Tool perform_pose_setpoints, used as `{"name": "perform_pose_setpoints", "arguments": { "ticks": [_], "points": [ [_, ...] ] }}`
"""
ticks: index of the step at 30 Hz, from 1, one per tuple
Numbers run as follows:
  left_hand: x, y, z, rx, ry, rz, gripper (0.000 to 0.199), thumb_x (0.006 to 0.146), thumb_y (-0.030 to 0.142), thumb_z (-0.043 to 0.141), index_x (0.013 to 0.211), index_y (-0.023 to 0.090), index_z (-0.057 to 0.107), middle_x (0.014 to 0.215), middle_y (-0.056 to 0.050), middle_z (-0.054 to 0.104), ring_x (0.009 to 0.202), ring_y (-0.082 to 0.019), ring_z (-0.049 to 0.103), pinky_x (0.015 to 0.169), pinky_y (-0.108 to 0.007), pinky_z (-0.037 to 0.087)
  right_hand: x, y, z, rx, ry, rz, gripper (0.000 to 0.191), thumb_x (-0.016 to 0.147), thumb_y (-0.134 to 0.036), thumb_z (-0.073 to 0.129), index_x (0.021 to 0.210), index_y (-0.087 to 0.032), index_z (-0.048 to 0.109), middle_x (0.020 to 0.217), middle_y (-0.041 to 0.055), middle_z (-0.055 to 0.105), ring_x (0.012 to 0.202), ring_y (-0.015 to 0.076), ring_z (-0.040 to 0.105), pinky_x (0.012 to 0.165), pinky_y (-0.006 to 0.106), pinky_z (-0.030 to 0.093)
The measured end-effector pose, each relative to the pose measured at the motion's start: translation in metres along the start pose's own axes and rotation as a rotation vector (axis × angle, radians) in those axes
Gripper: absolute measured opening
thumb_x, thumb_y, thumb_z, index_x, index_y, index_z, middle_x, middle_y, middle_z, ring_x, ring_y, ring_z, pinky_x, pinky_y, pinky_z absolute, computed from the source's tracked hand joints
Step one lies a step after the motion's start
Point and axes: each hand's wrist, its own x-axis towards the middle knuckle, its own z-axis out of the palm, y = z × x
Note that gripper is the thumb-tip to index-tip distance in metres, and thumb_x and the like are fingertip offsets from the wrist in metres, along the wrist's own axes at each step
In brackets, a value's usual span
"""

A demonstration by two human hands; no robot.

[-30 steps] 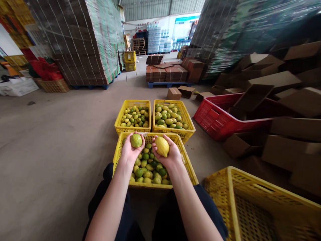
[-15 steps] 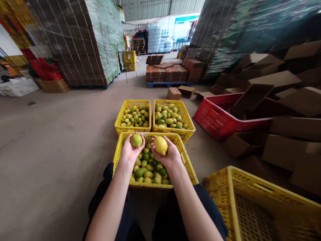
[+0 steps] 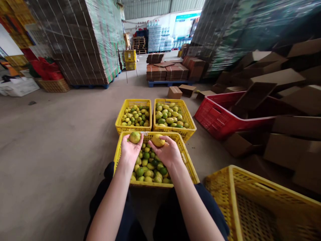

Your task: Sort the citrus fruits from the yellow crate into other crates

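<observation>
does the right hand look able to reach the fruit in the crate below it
Probably yes: the right hand is above the open yellow crate, whose fruit lies uncovered, though the lemon being held may hinder grasping.

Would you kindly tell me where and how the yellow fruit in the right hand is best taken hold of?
The yellow fruit is probably best gripped around its wide middle, from above and the far side. It is oblong and lies roughly crosswise, its top and far side largely bare, while the right hand holds it from the near side.
</observation>
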Motion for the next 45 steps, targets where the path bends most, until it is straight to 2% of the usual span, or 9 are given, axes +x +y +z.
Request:
{"name": "perform_pose_setpoints", "arguments": {
  "ticks": [8,19,27,32,36,45],
  "points": [
    [0.0026,-0.0015,-0.0005,0.012,0.022,-0.058,0.017,0.083,0.016,0.041,0.089,0.012,0.056,0.079,-0.009,0.065,0.079,-0.018,0.065,0.063,-0.033,0.060,-0.0016,-0.0001,-0.0001,-0.026,-0.029,-0.018,0.013,0.065,-0.004,0.053,0.069,-0.015,0.058,0.067,0.0011,0.064,0.070,0.0133,0.061,0.078,0.032,0.057],
    [0.0010,-0.0011,0.0002,0.029,0.022,-0.058,0.016,0.083,0.016,0.041,0.087,0.011,0.056,0.077,-0.008,0.065,0.079,-0.018,0.065,0.064,-0.033,0.060,-0.0061,-0.0007,0.0008,-0.030,-0.090,-0.021,0.023,0.058,-0.002,0.047,0.071,-0.017,0.058,0.072,0.0019,0.066,0.070,0.0148,0.061,0.076,0.035,0.058],
    [0.0000,-0.0013,0.0008,0.037,-0.005,-0.077,0.015,0.082,0.015,0.043,0.088,0.011,0.057,0.077,-0.008,0.065,0.080,-0.019,0.065,0.066,-0.033,0.060,-0.0068,0.0003,0.0027,-0.058,-0.068,-0.014,0.022,0.057,-0.002,0.046,0.069,-0.016,0.058,0.073,0.0029,0.065,0.074,0.0151,0.060,0.075,0.033,0.057],
    [-0.0039,-0.0024,0.0043,0.070,-0.060,-0.082,0.014,0.083,0.015,0.045,0.088,0.010,0.057,0.077,-0.009,0.066,0.080,-0.020,0.066,0.067,-0.034,0.060,-0.0039,0.0027,0.0022,-0.127,-0.111,-0.075,0.022,0.054,0.002,0.049,0.062,-0.017,0.057,0.070,-0.0012,0.062,0.074,0.0133,0.058,0.074,0.028,0.056],
    [-0.0051,-0.0027,0.0051,0.078,-0.059,-0.064,0.016,0.085,0.015,0.044,0.091,0.010,0.057,0.076,-0.008,0.066,0.079,-0.019,0.066,0.067,-0.033,0.061,-0.0025,0.0024,0.0000,-0.169,-0.139,-0.118,0.024,0.053,0.003,0.049,0.060,-0.019,0.055,0.067,-0.0036,0.061,0.069,0.0119,0.056,0.072,0.029,0.055],
    [-0.0040,-0.0028,0.0084,0.073,-0.070,-0.039,0.017,0.087,0.020,0.053,0.100,0.010,0.060,0.083,-0.009,0.068,0.080,-0.018,0.068,0.069,-0.028,0.060,-0.0017,0.0045,-0.0006,-0.159,-0.218,-0.177,0.034,0.053,0.006,0.050,0.074,-0.021,0.055,0.073,-0.0024,0.063,0.073,0.0142,0.060,0.071,0.029,0.057]
  ]
}}
